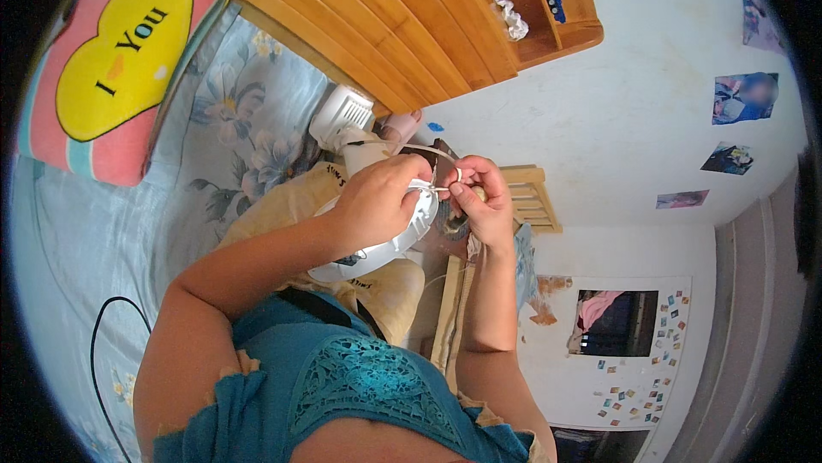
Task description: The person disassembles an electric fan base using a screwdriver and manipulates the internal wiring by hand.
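Observation:
My left hand is closed, its fingertips pinching a small white part at the rim of a round white plastic shell. That shell rests over my lap. Close beside it, my right hand is also closed, thumb and finger pinching the tip of a thin pale cord. A curved pale strip arches just above both hands, with a dark piece at one end. Something small and round sits within the right hand, too hidden to name. The fingers cover where the cord meets the shell.
A white vented appliance stands beyond my left hand. On the left is a bed with a floral blue sheet, a pink cushion and a black cable. A wooden headboard and a wooden rack lie farther off.

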### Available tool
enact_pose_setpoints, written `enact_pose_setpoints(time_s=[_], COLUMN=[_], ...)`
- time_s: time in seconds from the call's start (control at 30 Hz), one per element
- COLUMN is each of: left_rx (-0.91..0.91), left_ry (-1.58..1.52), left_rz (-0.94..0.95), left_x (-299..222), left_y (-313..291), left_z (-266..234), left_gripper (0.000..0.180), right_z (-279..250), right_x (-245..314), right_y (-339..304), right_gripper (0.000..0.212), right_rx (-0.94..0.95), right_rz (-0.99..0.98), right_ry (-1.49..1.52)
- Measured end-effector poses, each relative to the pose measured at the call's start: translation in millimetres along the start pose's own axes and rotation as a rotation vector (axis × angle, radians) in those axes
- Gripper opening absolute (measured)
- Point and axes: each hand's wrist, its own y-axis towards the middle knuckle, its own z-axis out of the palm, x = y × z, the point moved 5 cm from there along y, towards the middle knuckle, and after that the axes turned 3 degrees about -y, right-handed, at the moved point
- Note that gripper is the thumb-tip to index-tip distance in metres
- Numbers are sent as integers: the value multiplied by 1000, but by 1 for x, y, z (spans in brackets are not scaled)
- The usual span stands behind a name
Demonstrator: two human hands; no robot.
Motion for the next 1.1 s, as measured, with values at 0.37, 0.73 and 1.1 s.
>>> enact_pose_setpoints(time_s=[0.37, 0.73, 1.1], left_rx=[-16, 92, 116], left_ry=[38, 34, -83], left_rz=[63, -23, -19], left_x=[-1, 6, 13], left_y=[0, 6, 19], left_z=[2, 2, 1], left_gripper=[19, 21, 20], right_z=[-4, -1, -3], right_x=[-9, -4, -2], right_y=[9, 17, 24], right_gripper=[27, 27, 23], right_rx=[46, -28, -90], right_rz=[-42, -8, 68], right_ry=[38, 24, -60])
